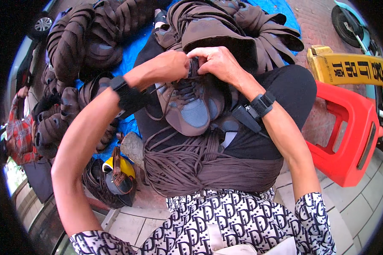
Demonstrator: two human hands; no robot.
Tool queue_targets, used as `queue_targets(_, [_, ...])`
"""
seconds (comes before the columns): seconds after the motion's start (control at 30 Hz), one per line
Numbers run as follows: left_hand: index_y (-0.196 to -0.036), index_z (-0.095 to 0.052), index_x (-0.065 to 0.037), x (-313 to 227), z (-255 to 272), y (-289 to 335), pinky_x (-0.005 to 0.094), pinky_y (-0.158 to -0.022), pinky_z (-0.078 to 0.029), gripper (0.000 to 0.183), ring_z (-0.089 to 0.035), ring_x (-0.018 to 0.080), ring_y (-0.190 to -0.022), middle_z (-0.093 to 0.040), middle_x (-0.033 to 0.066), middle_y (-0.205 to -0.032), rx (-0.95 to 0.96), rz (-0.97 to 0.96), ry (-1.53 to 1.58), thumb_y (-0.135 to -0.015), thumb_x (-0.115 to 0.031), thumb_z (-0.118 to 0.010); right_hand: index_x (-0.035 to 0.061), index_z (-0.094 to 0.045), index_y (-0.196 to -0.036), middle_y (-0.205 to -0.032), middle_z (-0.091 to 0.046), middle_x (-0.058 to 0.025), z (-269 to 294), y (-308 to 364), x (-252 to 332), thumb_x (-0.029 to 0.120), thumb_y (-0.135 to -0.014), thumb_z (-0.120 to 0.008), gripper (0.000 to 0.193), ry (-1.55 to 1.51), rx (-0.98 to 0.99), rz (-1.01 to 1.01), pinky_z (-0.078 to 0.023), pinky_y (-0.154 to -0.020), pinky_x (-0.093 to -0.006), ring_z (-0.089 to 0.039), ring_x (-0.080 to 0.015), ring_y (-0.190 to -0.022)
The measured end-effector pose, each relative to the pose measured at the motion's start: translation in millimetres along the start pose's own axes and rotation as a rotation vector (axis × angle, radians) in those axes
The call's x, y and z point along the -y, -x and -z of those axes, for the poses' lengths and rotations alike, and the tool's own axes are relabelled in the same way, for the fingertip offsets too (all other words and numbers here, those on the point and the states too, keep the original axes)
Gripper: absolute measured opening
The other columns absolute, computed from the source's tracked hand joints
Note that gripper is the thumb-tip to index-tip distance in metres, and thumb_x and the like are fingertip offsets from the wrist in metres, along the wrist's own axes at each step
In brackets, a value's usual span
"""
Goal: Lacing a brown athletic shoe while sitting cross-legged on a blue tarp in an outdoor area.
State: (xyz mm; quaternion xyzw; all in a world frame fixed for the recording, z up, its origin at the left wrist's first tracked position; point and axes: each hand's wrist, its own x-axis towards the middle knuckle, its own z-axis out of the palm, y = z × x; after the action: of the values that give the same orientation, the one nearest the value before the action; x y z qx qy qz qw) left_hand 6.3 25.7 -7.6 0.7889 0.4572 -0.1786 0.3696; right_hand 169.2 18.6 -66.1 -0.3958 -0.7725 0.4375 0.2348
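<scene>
A brown and grey-blue shoe upper (192, 111) lies on my lap, its toe pointing toward me, with dark laces crossed over the front. At its top end my left hand (171, 66) is closed, fingers pinched at the lacing; what exactly they grip is hidden. Opposite it, my right hand (219, 64) curls thumb and forefinger around the top of the tongue and lacing, almost touching the left hand. One loose lace hangs down the shoe's left side. Across my thighs, nearer to me, lies a thick bundle of brown laces (204, 170).
Stacked brown shoe uppers (89, 42) fill the far left on a blue sheet (134, 53); more uppers (217, 25) lie straight ahead. At right stand a red plastic stool (349, 165) and a yellow sign board (349, 68). A yellow container (125, 168) sits by dark laces at left.
</scene>
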Motion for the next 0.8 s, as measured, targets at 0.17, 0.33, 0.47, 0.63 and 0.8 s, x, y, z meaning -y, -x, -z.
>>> queue_targets(0.17, [-0.075,-0.053,-0.004,-21,35,87,0.0177,-0.056,-0.034,0.011,-0.043,0.0045,-0.061,-0.046,-0.0036,-0.063,-0.207,-0.139,0.72,-0.077,-0.015,-0.052,0.004,-0.063,-0.085,-0.08,-0.06,-0.0075,12,-6,17,0.016,-0.059,-0.064,0.029,-0.134,-0.109,0.308,-0.045,-0.066,-0.0292,-0.056,-0.0236,-0.072])
queue_targets(0.33, [-0.081,-0.054,-0.002,-22,30,79,0.0191,-0.049,-0.037,0.009,-0.046,0.004,-0.056,-0.049,-0.0012,-0.061,-0.654,-0.119,0.297,-0.08,-0.009,-0.049,0.0024,-0.064,-0.085,-0.071,-0.059,-0.0038,1,-5,44,0.011,-0.064,-0.064,0.023,-0.357,-0.129,0.371,-0.043,-0.059,-0.0233,-0.054,-0.0121,-0.064])
queue_targets(0.47, [-0.083,-0.055,-0.004,-25,26,60,0.0186,-0.042,-0.037,0.008,-0.047,0.0032,-0.049,-0.049,-0.0013,-0.057,-0.789,-0.148,0.319,-0.081,-0.008,-0.049,0.0049,-0.066,-0.079,-0.065,-0.059,-0.0029,-12,-5,50,0.013,-0.068,-0.061,0.014,-0.551,-0.109,0.088,-0.041,-0.048,-0.0219,-0.052,-0.0076,-0.053])
queue_targets(0.63, [-0.084,-0.055,-0.004,-19,25,54,0.019,-0.044,-0.04,0.009,-0.049,0.0038,-0.05,-0.051,-0.0002,-0.06,-0.694,-0.097,0.438,-0.083,-0.009,-0.048,0.0071,-0.066,-0.071,-0.059,-0.057,-0.0021,-18,-13,47,0.011,-0.068,-0.06,0.008,-0.513,-0.042,0.17,-0.04,-0.045,-0.0223,-0.052,-0.0072,-0.05])
queue_targets(0.8, [-0.082,-0.055,-0.002,-14,10,63,0.0264,-0.048,-0.044,0.009,-0.055,0.0171,-0.052,-0.055,0.0111,-0.061,-1.041,0.008,0.473,-0.08,-0.008,-0.049,0.0042,-0.064,-0.068,-0.054,-0.055,-0.0006,-6,-16,45,0.01,-0.07,-0.059,0.008,-0.553,-0.024,0.011,-0.034,-0.037,-0.0176,-0.044,-0.0032,-0.04])
